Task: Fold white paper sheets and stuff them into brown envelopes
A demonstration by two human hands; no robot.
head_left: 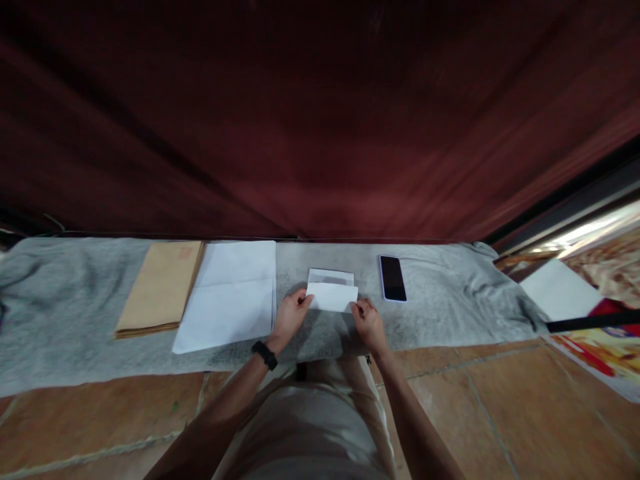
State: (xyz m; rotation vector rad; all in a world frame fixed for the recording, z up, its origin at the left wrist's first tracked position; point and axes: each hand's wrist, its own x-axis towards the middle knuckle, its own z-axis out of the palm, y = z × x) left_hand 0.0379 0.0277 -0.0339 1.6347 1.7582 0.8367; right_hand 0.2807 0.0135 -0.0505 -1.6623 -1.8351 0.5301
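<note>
Nearest, both hands pinch a small white envelope on the grey cloth: the left hand [291, 315] grips its left edge with fingers curled, the right hand [367, 319] holds its lower right corner. The envelope [332, 293] lies flat, flap open at the far side. A light grip on thin paper could let it slide or crease on the wrinkled grey cloth [440, 313]. Beyond lie white sheets [230, 293], a brown paper stack [163, 287] and a phone [393, 278].

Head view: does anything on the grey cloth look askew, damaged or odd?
Nothing stands out. Both hands, left hand and right hand, hold a small folded white paper on the grey cloth; brown paper envelopes, white sheets and black phone lie flat.
</note>
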